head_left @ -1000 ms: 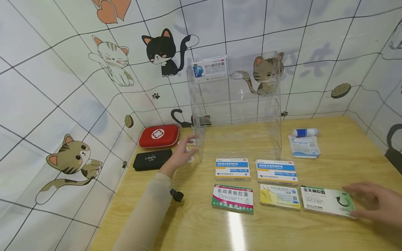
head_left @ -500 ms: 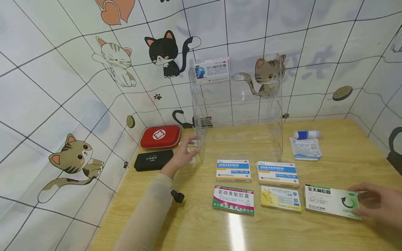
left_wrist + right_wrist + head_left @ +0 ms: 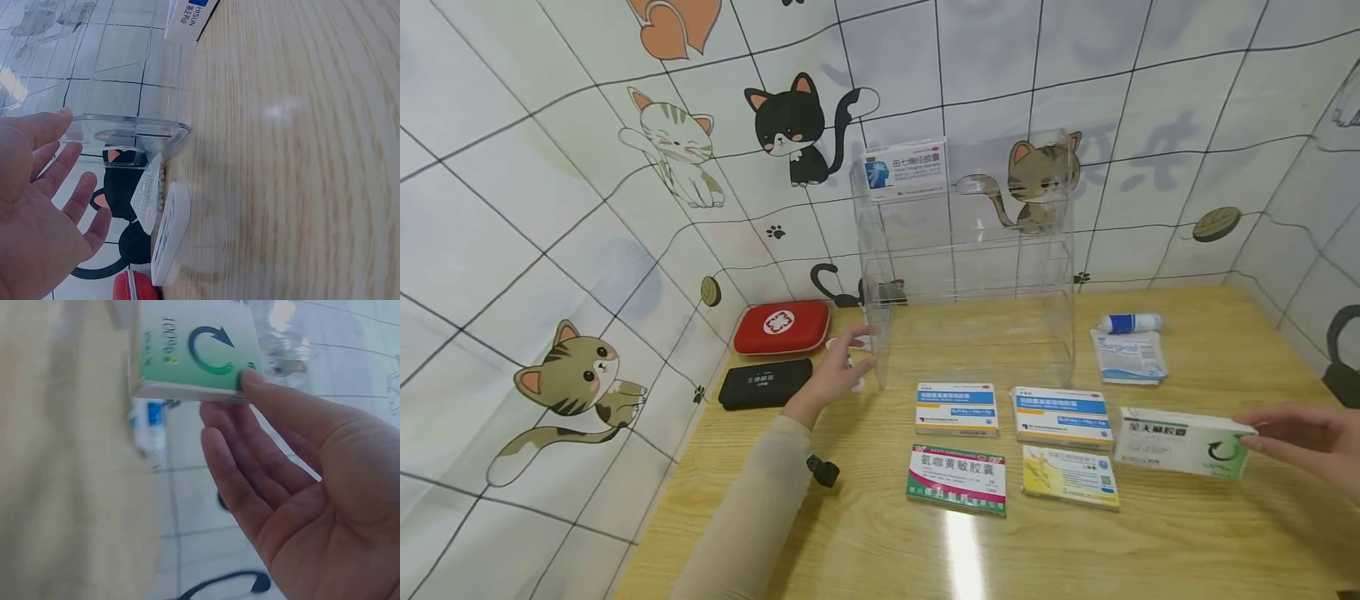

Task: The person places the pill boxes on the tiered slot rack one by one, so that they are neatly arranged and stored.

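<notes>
My right hand [image 3: 1311, 446] pinches the right end of a white-and-green medicine box [image 3: 1183, 442] between thumb and fingers. The box is lifted off the table and its green end shows close up in the right wrist view. My left hand [image 3: 837, 371] is at the left side of a clear acrylic display rack [image 3: 973, 292]. In the left wrist view its fingers lie loosely spread, with the thumb at the rack's edge; whether they press on it I cannot tell. One medicine box [image 3: 906, 169] stands on the rack's top tier, at the left.
Two blue-and-white boxes [image 3: 957, 408], a green-and-pink box [image 3: 957, 479] and a yellow box [image 3: 1070, 476] lie before the rack. At right are a surgical packet [image 3: 1129, 357] and a white-and-blue tube [image 3: 1131, 322]. A red case [image 3: 782, 327] and black pouch [image 3: 766, 383] lie left.
My right hand has taken hold of the white-and-green box and raised it from the table, tilting its face up toward the rack. The left hand stays at the rack's side.
</notes>
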Tool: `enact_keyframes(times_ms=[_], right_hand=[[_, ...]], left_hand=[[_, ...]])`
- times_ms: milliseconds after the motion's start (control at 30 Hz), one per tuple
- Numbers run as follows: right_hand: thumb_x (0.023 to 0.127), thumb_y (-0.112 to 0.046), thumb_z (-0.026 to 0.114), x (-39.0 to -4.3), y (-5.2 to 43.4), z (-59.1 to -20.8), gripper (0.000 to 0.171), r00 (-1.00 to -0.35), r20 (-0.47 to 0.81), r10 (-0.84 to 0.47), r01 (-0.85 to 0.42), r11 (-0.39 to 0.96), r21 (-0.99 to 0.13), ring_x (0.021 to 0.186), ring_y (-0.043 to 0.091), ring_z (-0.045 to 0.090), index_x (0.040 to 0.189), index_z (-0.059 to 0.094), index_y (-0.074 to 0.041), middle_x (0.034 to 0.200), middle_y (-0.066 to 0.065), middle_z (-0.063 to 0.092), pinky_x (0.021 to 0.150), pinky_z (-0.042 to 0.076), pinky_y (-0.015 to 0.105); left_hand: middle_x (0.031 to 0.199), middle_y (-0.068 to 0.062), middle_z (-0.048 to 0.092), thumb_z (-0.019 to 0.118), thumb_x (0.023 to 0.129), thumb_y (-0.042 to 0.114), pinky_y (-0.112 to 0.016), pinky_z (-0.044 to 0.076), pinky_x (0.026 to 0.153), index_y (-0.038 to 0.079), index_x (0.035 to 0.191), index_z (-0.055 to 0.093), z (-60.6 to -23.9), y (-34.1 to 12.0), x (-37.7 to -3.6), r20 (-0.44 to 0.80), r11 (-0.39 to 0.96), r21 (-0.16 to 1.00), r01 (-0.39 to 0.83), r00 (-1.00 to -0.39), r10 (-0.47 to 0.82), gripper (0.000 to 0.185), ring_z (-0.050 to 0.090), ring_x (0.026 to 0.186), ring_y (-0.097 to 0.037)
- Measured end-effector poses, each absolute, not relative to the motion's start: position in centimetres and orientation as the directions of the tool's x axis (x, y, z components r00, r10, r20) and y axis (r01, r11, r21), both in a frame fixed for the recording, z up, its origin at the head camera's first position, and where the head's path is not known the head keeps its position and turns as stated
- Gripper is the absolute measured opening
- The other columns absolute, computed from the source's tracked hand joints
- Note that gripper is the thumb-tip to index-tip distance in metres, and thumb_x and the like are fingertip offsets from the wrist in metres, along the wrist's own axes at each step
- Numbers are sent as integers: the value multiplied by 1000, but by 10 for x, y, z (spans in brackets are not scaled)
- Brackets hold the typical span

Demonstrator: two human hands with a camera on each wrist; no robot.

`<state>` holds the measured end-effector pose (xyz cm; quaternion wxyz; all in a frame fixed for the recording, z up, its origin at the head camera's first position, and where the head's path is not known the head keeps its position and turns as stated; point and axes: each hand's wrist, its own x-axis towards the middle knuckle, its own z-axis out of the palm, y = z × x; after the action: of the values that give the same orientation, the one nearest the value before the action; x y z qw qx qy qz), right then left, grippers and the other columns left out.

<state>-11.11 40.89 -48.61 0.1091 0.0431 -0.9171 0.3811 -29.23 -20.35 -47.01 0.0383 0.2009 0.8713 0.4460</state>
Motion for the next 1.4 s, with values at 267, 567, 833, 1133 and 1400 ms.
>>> enact_keyframes(times_ms=[267,567,833,1133,1400], right_hand=[[99,-33,71,-154,355,-416,42,-974,199,111,-40,777,-628,82,-32,38,129,67,-4,114,5,71,61,41,13],[99,-43,69,-211,311,-355,43,-908,397,135,-158,766,-623,88,-30,42,131,70,-14,121,1,72,72,35,11],[96,-35,74,-266,283,-294,34,-853,490,179,-280,634,-720,91,-22,58,127,74,-21,119,-14,75,81,44,3],[97,-32,73,-322,253,-242,30,-779,574,253,-378,540,-752,100,-13,65,126,74,-24,120,-15,75,102,48,13],[97,-25,72,-360,238,-227,27,-771,583,258,-426,472,-772,108,-6,67,124,75,-22,128,-10,72,105,49,17]], left_hand=[[156,-9,44,65,103,16,-57,39,115,13,153,40,-467,-204,-291,101,513,802,306,-916,388,56,45,139,-35],[155,-11,44,63,103,14,-58,39,114,11,153,40,-470,-202,-292,115,480,817,321,-905,410,55,44,139,-38],[156,-11,43,63,104,15,-59,40,113,11,154,39,-469,-202,-291,112,495,809,318,-909,401,56,45,139,-36],[158,-12,41,62,104,15,-58,40,114,11,155,37,-466,-202,-291,102,499,805,321,-903,417,57,43,140,-35],[158,-14,40,62,103,11,-61,39,113,9,155,37,-464,-204,-290,103,492,809,321,-902,419,57,42,141,-40]])
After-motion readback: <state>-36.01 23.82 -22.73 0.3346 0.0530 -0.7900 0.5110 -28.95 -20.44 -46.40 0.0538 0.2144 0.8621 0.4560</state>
